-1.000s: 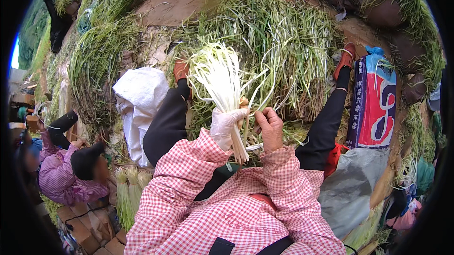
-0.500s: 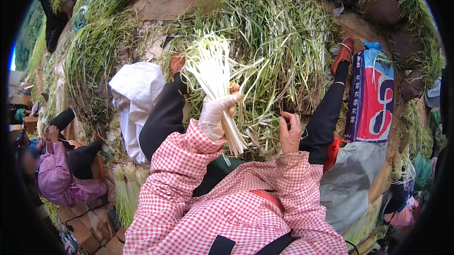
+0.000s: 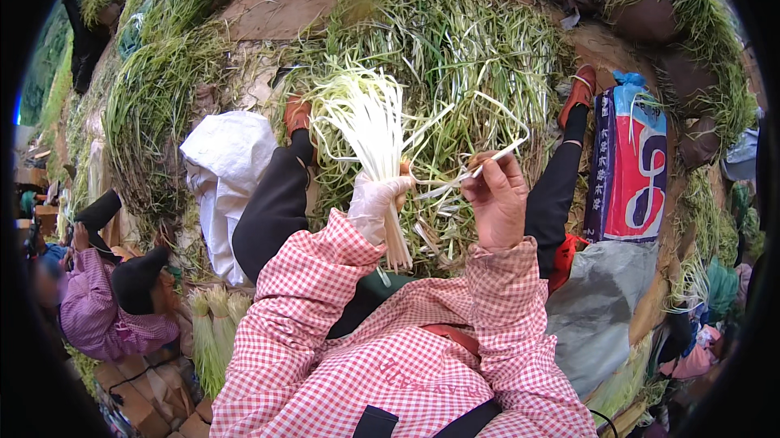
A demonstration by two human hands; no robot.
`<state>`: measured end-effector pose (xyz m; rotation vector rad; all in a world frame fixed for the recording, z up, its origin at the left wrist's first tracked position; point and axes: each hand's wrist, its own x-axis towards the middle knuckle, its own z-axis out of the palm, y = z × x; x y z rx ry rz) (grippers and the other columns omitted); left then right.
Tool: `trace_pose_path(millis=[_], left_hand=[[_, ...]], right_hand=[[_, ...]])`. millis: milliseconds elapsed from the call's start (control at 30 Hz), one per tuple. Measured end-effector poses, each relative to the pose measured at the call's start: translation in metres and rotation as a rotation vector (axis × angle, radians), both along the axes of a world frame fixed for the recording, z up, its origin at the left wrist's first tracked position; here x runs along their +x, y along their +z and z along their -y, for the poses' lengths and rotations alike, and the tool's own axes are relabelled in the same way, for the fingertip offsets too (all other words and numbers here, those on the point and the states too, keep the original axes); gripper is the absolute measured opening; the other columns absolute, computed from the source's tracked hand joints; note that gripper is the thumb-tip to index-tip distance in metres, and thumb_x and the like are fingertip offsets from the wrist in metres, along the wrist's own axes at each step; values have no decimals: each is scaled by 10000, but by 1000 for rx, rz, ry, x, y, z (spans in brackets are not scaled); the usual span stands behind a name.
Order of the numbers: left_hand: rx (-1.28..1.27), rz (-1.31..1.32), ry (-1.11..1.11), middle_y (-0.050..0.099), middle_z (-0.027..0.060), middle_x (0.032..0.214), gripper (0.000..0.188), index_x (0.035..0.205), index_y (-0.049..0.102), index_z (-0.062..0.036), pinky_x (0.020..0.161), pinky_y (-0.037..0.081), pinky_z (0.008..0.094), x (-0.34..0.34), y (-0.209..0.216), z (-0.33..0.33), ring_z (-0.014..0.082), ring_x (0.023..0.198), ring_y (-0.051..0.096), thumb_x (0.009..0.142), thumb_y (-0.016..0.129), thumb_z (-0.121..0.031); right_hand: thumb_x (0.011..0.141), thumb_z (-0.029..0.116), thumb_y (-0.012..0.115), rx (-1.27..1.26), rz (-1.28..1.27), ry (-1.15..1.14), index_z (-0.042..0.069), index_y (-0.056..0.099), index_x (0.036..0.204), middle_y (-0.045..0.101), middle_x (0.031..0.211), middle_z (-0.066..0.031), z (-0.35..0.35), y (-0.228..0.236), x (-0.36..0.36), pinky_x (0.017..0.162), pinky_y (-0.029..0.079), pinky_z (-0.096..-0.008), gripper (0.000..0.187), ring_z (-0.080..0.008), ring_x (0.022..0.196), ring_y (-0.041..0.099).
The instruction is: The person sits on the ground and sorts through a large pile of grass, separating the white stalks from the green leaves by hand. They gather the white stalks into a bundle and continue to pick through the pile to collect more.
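Note:
My left hand [image 3: 372, 204], in a thin whitish glove, is closed around a bunch of pale, long-stemmed greens [image 3: 361, 125]. The white stalks fan out above the fist, and their cut-looking ends stick out below it. To the right, my bare right hand [image 3: 498, 209] pinches a single pale stalk [image 3: 512, 146] between thumb and fingers; the stalk bends sharply near its far end. Thin strips hang between the two hands. Both hands are over a heap of loose green stalks [image 3: 455, 40] spread between my legs.
A white sack [image 3: 229, 149] lies beside my left leg. At my right are a red, blue and purple printed bag [image 3: 638, 166] and a grey sheet [image 3: 605, 300]. Another person [image 3: 114, 300] sits at far left, near upright bundles of greens [image 3: 215, 336]. More greens [image 3: 154, 105] lie behind.
My right hand has risen from its lower resting place and now pinches a pale stalk. The left hand still grips the bunch, slightly lower and tilted a little differently.

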<state>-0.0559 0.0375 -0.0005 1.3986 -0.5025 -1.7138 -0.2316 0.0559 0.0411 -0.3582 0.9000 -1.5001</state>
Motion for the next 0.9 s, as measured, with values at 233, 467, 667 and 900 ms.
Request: trace_pose_path(millis=[233, 467, 667, 900], left_hand=[[-43, 6, 0, 607, 1, 694, 221, 969, 653, -33, 428, 402, 199, 13, 9, 9, 71, 467, 492, 756, 710, -9], [-2, -281, -189, 685, 111, 924, 369, 1150, 590, -7, 449, 405, 177, 11, 7, -4, 57, 485, 492, 818, 707, -115], [56, -319, -207, 628, 38, 774, 296, 1072, 619, -40, 466, 414, 194, 21, 3, -5, 70, 514, 509, 824, 722, -163], [21, -418, -55, 629, 44, 775, 219, 973, 607, -38, 710, 529, 296, 16, -2, -4, 179, 734, 626, 828, 726, -152]], right_hand=[[958, 119, 511, 41, -597, 244, 63, 570, 998, 598, 738, 7, -7, 33, -48, 503, 405, -164, 90, -28, 559, 498], [862, 81, 565, -157, -1110, 663, 10, 553, 996, 603, 717, -186, -53, -26, 22, 592, 479, -376, 153, -296, 636, 615], [880, 119, 575, -135, -1066, 741, 3, 571, 1017, 638, 810, -184, -53, -35, 19, 656, 491, -379, 179, -306, 713, 635], [925, 202, 581, 30, -847, 816, 6, 603, 1014, 640, 816, -128, -55, -51, 15, 674, 487, -335, 216, -207, 728, 617]])
